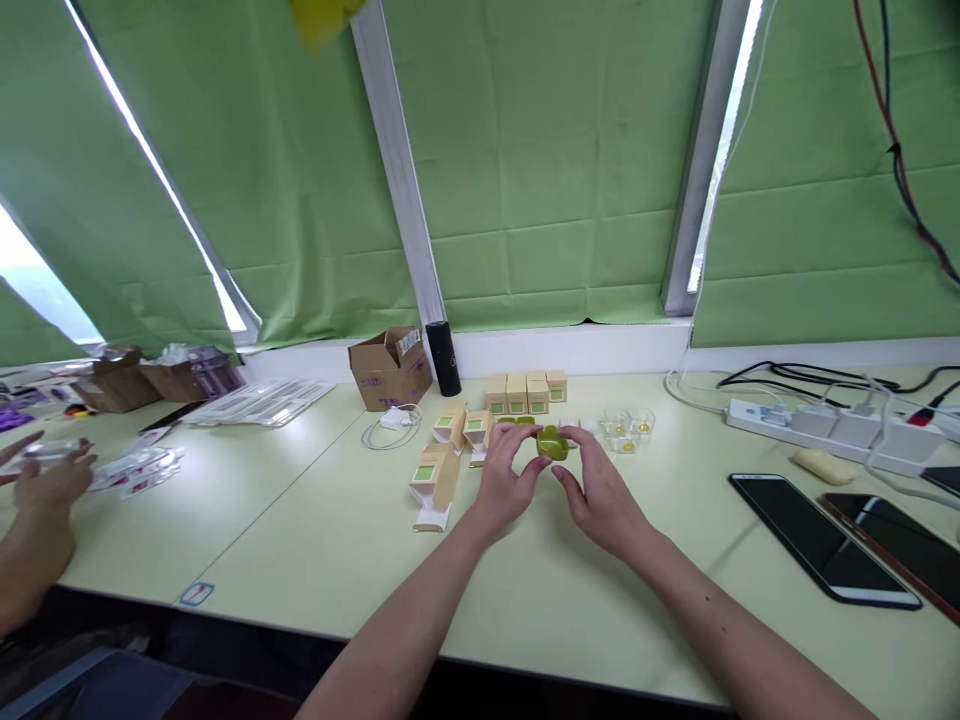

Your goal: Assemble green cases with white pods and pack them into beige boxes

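Note:
A small glossy olive-green piece with a rounded, lobed outline (553,443) is held above the table between my two hands; its exact kind is not clear. My left hand (510,475) pinches its left side with the fingertips. On the opposite side, the fingers of my right hand (606,495) curve around its edge, with the thumb below. Just behind it, more green pieces (527,420) lie partly hidden by my left hand. Opened cardboard boxes with green labels (435,473) rest left of my hands. To the right stand clear cups with yellow centres (628,428).
Closed small boxes (526,392) line up at the back. Behind my left hand are a brown carton (390,368), a black cylinder (443,358) and a white cable (393,420). Phones (821,535) and a power strip (832,425) lie right. Another person's hands (52,480) work far left.

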`<state>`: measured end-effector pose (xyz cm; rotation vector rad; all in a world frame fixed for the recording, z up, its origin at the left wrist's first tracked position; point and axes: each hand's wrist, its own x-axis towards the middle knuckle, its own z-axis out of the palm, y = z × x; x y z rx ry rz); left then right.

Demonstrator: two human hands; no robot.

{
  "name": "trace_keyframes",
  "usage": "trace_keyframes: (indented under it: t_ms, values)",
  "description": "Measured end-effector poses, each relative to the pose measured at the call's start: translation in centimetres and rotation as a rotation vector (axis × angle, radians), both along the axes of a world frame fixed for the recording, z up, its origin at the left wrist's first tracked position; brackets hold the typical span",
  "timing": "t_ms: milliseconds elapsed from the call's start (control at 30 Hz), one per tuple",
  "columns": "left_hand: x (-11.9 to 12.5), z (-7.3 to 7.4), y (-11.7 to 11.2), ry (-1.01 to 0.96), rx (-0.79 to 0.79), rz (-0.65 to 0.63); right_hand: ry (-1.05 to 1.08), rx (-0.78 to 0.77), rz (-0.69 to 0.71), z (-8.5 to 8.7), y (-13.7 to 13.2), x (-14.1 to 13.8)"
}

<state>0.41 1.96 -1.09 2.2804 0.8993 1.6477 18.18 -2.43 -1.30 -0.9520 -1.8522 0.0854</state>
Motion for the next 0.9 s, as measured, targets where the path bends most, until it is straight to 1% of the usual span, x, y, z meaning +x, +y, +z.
trace_keyframes:
  t_ms: [100, 300, 500, 700, 800, 900]
  values:
    - [-0.02, 0.01, 0.18, -0.063, -0.091, -0.007, -0.044, 0.007, -0.013, -0.19, -0.15, -0.24]
    - [0.06, -0.16, 0.57, -0.187, -0.263, -0.028, -0.078, 0.065, -0.096, -0.81, 0.03, -0.50]
    - [0.24, 0.27, 0.58, -0.314, -0.441, -0.104, -0.086, 0.051, -0.072, -0.53, -0.06, -0.57]
    - [0.30, 0.40, 0.54, -0.346, -0.547, -0.142, -0.025, 0.013, -0.071, -0.63, -0.02, -0.66]
    - [0.30, 0.38, 0.48, -0.330, -0.570, -0.150, 0.034, -0.020, -0.084, -0.63, -0.02, -0.66]
    - [0.34, 0.49, 0.35, -0.302, -0.584, -0.144, 0.090, -0.038, -0.062, -0.63, 0.07, -0.63]
